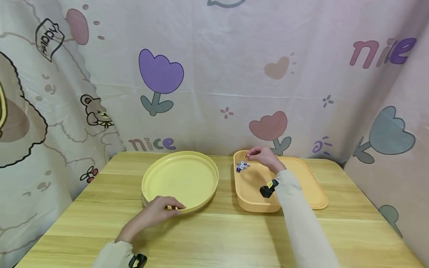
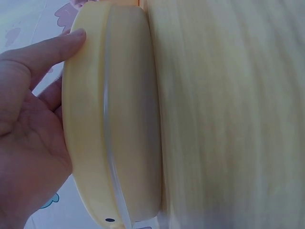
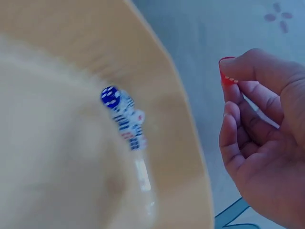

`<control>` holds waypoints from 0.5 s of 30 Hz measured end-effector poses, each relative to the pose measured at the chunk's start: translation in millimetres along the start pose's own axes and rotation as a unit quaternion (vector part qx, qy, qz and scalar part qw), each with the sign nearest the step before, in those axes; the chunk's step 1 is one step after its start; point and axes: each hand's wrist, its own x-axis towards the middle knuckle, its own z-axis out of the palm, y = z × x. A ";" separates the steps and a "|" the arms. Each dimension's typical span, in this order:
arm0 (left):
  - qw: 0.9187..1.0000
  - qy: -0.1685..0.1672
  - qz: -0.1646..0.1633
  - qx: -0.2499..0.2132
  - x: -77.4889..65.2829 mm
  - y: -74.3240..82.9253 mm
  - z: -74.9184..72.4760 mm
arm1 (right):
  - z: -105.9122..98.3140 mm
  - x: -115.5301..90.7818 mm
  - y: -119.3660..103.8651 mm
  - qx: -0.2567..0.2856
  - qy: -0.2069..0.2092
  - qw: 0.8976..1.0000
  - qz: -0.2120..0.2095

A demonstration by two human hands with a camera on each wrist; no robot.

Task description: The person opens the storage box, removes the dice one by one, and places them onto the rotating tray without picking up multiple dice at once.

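My left hand [image 1: 157, 212] grips the near rim of a round yellow tray [image 1: 181, 178], its thumb on the outer wall and its fingers over the edge. In the left wrist view the tray's side [image 2: 86, 109] shows two tiers with a pale line between them. My right hand [image 1: 264, 157] pinches a small red die [image 3: 228, 71] with white dots between thumb and forefinger, over the far part of an orange rectangular box [image 1: 258, 206]. Inside the box, several white dice and a blue die [image 3: 110, 97] cluster at its far left corner.
An orange lid [image 1: 310, 182] lies on the wooden table [image 1: 214, 242] at the box's right side, partly hidden by the box and my right sleeve. Behind the table hangs a printed curtain [image 1: 214, 74], close to the far edge.
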 end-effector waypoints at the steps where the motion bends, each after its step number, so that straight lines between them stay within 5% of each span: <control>1: 1.000 0.001 0.000 0.000 0.0 -0.1 0.1 | -1.1 -2.1 -2.9 -0.002 0.004 1.000 0.000; 15: 1.000 -0.006 0.000 0.002 0.0 1.0 -1.0 | 6.0 -35.5 -30.0 0.039 0.070 0.996 -0.048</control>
